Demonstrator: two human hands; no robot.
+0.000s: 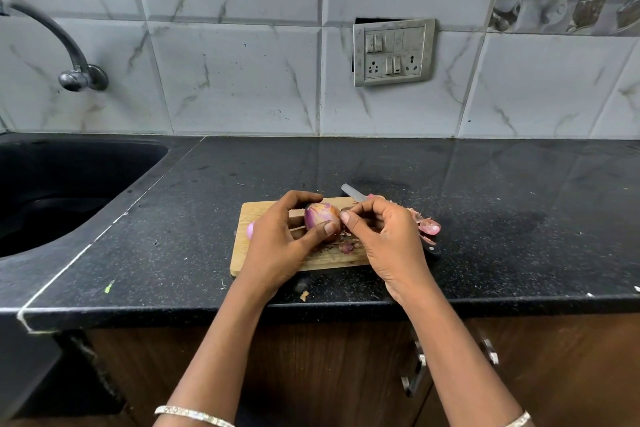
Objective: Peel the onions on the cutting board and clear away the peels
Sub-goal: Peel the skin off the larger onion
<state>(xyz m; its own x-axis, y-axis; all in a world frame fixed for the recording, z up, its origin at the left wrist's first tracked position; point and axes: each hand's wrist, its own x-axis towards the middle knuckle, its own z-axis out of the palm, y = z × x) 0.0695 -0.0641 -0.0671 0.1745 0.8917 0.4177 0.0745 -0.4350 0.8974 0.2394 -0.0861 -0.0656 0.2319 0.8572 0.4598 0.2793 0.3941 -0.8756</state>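
black counter (485, 218), one cutting board (249, 211), one knife (353, 193): left hand (280, 239) grips one onion (322, 215), right hand (388, 239) pinches its peel (347, 209).

Kitchen with marble-look tiled wall (235, 80)
Black granite counter (485, 218) mid-frame; sink (69, 184) and tap (69, 55) left, switchboard (393, 52) upper right

Reaches over the near edge of the worktop (502, 253) with both forearms, wrists nearly level. Cups the onion (321, 214) in the left hand (277, 246), thumb across its near side. Pinches at the onion's right end with the right hand (388, 243), fingers curled
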